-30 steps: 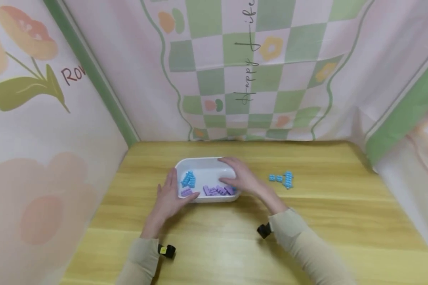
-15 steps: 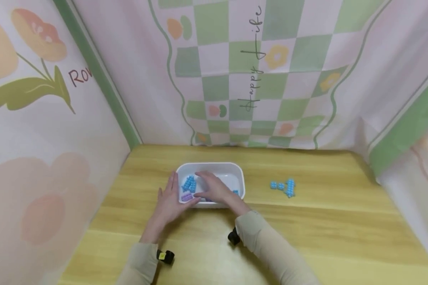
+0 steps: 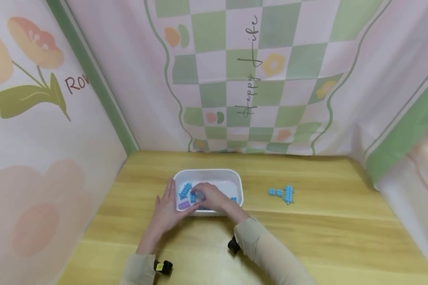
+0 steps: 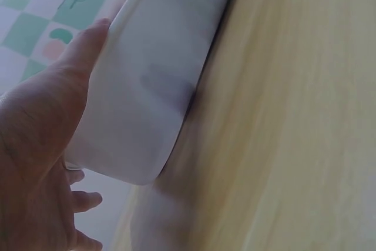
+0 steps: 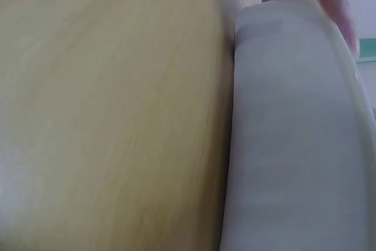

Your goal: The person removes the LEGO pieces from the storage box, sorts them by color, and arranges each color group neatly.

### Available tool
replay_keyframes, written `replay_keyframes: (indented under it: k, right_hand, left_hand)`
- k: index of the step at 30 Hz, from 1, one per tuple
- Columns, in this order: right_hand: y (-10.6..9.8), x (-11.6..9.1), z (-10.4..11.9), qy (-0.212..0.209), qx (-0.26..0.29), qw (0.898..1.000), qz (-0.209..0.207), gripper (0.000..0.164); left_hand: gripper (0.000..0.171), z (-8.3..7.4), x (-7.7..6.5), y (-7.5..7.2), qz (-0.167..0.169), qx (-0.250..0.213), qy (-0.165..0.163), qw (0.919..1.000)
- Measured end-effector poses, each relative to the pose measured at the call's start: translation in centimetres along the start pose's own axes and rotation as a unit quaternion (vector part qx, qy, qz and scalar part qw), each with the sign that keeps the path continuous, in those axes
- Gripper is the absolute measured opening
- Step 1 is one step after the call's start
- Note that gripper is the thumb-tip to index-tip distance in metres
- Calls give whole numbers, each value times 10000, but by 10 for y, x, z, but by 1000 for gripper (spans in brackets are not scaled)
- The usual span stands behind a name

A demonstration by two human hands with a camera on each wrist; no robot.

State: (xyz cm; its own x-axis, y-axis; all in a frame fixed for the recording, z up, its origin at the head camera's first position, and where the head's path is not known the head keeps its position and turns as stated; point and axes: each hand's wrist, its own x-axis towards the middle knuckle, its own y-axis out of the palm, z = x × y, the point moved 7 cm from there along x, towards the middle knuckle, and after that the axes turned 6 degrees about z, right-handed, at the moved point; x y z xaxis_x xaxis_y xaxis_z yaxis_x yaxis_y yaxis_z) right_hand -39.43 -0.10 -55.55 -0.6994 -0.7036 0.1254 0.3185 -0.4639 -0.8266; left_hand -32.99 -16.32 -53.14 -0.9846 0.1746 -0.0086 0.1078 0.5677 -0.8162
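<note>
A white plastic tray point(image 3: 217, 171) stands on the wooden table, with blue and purple studded toy building blocks in it. My left hand point(image 3: 165, 211) holds the tray's near left corner, thumb over the front rim and fingers along the left side; the left wrist view shows this hand point(image 4: 44, 124) against the outer wall. Inside the tray, my right hand point(image 3: 212, 196) pinches a blue building block point(image 3: 193, 197) at its fingertips. Beside it lie another blue block point(image 3: 185, 190) and a purple block point(image 3: 184, 204). My right hand hides most of the tray's front middle.
Several blue pieces lie on the table right of the tray: small square blocks point(image 3: 275, 192) and a longer studded piece point(image 3: 288, 194). More blue shows in the tray's right end point(image 3: 234, 199). Patterned curtains point(image 3: 214, 95) close off the back and sides.
My right hand has moved left from the tray's right end to the blue blocks and now pinches one, slightly shifted from its neighbour. My left hand has kept its hold on the tray.
</note>
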Motion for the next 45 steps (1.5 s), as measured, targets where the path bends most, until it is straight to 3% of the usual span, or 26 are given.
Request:
replay_keyframes:
  k: [3, 5, 10, 20, 25, 35, 45]
  right_hand:
    - [8, -2, -6, 93, -40, 9999, -10, 41]
    - [4, -6, 3, 135, 58, 9999, 5, 37]
    - [-16, -18, 29, 368, 195, 9991, 47, 32]
    - [-59, -31, 27, 778, 425, 9942, -617, 39]
    - [-85, -49, 28, 951, 494, 9905, -866, 40]
    - [-120, -90, 43, 449, 532, 9883, -1357, 37]
    - [-149, -147, 35, 1245, 442, 9748, -1798, 44]
  left_hand:
    - [137, 1, -3, 4, 64, -54, -45, 10000]
    - [137, 2, -5, 6, 90, -80, -60, 9999]
    - [137, 2, -8, 9, 78, -141, -70, 9998]
    - [135, -2, 1, 6, 42, -52, 4, 10000]
    - [137, 0, 2, 7, 138, -44, -68, 9999]
    - [137, 1, 3, 7, 272, -16, -59, 9996]
    - [137, 1, 2, 3, 306, -29, -131, 9994]
